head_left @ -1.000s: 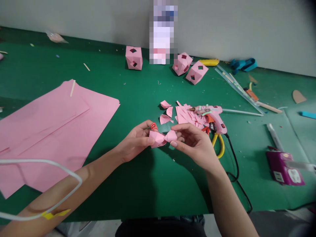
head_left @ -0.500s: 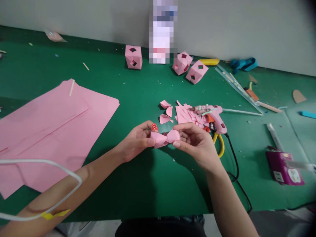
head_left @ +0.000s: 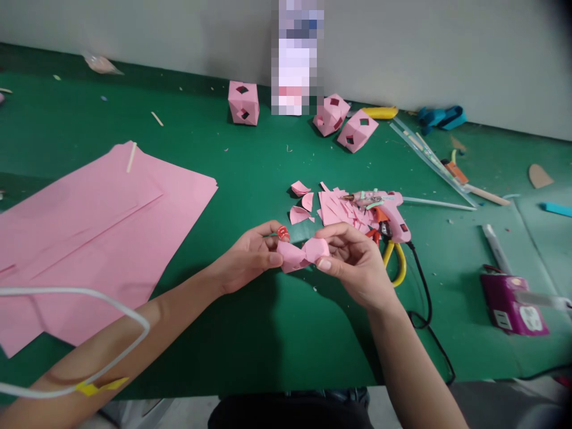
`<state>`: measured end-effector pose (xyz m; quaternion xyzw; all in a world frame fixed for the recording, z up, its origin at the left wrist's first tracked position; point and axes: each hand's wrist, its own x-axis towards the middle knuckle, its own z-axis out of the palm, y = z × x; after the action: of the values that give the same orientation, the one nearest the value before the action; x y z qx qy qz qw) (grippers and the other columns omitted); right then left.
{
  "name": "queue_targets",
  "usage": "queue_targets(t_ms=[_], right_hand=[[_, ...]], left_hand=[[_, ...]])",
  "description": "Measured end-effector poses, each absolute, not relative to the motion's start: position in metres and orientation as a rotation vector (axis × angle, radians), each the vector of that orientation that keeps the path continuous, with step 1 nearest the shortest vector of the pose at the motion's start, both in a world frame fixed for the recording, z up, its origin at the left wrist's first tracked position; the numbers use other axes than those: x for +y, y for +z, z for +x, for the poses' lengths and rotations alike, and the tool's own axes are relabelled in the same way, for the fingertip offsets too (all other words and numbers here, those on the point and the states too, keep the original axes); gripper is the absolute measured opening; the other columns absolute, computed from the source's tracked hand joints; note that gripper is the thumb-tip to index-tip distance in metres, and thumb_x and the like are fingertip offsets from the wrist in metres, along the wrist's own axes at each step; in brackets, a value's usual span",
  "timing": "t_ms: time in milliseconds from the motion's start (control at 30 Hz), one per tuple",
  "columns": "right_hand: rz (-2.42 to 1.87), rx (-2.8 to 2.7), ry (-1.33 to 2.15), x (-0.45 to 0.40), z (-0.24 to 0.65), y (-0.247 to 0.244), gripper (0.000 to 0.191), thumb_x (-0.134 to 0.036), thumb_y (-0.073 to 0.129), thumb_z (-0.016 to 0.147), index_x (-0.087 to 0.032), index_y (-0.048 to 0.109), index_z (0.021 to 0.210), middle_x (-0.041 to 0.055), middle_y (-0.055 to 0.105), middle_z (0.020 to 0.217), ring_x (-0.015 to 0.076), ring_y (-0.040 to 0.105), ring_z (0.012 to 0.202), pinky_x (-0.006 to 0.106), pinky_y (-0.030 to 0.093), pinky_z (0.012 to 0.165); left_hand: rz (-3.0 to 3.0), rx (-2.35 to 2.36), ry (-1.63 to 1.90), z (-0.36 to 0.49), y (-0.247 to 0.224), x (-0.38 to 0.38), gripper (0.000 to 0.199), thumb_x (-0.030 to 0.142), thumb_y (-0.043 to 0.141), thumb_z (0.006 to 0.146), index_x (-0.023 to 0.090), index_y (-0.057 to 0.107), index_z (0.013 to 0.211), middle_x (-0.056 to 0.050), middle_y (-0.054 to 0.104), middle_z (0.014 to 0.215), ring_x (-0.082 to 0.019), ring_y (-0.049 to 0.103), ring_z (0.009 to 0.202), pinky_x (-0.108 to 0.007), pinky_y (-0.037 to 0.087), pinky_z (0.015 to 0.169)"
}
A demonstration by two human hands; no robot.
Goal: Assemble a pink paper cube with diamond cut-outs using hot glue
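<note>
Between my hands is a small folded pink paper piece (head_left: 294, 256), raised a little above the green table. My left hand (head_left: 250, 259) pinches its left end with thumb and fingers; a red wrap shows on one finger. At the right end, the thumb and fingers of my right hand (head_left: 353, 259) are closed on the same piece. Just beyond lie curved pink paper scraps (head_left: 299, 213) and a pile of pink paper strips (head_left: 335, 208). A pink hot glue gun (head_left: 393, 217) rests on the pile, a glue stick in its back end.
Pink paper sheets (head_left: 102, 238) cover the left side. Pink paper cubes with cut-outs (head_left: 243, 104) stand along the wall. Yellow-handled scissors (head_left: 397, 271) lie beside my right hand. Farther right are a purple power strip (head_left: 513, 304), a cutter (head_left: 456, 171) and a white cable (head_left: 89, 292) crosses my left arm.
Both hands keep hold of the folded paper piece, which has turned very slightly. The whole view has shifted a few pixels; nothing else has visibly moved.
</note>
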<state>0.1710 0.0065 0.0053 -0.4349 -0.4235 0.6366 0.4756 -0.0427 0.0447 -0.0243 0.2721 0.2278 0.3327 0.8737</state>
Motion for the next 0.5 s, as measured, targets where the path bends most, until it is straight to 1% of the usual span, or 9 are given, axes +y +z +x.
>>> queue_targets(t_ms=[133, 267, 400, 500], right_hand=[[-1.067, -1.053, 1.560, 0.0068, 0.1709, 0.0066, 0.033, -0.028, 0.093, 0.072, -0.026, 0.075, 0.101, -0.0007, 0.075, 0.086, 0.0128, 0.071, 0.074, 0.025, 0.063, 0.067], [-1.054, -1.089, 1.568, 0.0065, 0.1719, 0.0075, 0.032, -0.025, 0.092, 0.074, -0.026, 0.075, 0.101, -0.0006, 0.076, 0.087, 0.0119, 0.070, 0.074, 0.023, 0.061, 0.067], [-1.048, -1.110, 1.563, 0.0070, 0.1721, 0.0080, 0.030, -0.023, 0.092, 0.073, -0.024, 0.076, 0.099, -0.0007, 0.074, 0.084, 0.0109, 0.066, 0.069, 0.022, 0.058, 0.062], [-1.006, -1.112, 1.574, 0.0079, 0.1720, 0.0074, 0.029, -0.021, 0.092, 0.073, -0.023, 0.076, 0.097, -0.0006, 0.073, 0.084, 0.0099, 0.065, 0.070, 0.021, 0.057, 0.062]], left_hand=[[0.567, 0.471, 0.691, -0.0433, -0.0245, 0.0445, 0.039, 0.027, 0.094, 0.070, 0.018, 0.064, 0.093, 0.000, 0.075, 0.080, -0.013, 0.070, 0.070, -0.022, 0.051, 0.068], [0.563, 0.444, 0.673, -0.0444, -0.0263, 0.0444, 0.038, 0.025, 0.093, 0.072, 0.018, 0.066, 0.098, -0.001, 0.077, 0.084, -0.014, 0.073, 0.074, -0.022, 0.053, 0.071], [0.561, 0.412, 0.670, -0.0443, -0.0275, 0.0445, 0.037, 0.023, 0.093, 0.073, 0.018, 0.066, 0.099, -0.001, 0.078, 0.085, -0.012, 0.074, 0.075, -0.020, 0.053, 0.072], [0.557, 0.414, 0.670, -0.0439, -0.0268, 0.0441, 0.037, 0.022, 0.093, 0.072, 0.018, 0.066, 0.098, 0.000, 0.077, 0.084, -0.011, 0.073, 0.074, -0.019, 0.053, 0.071]])
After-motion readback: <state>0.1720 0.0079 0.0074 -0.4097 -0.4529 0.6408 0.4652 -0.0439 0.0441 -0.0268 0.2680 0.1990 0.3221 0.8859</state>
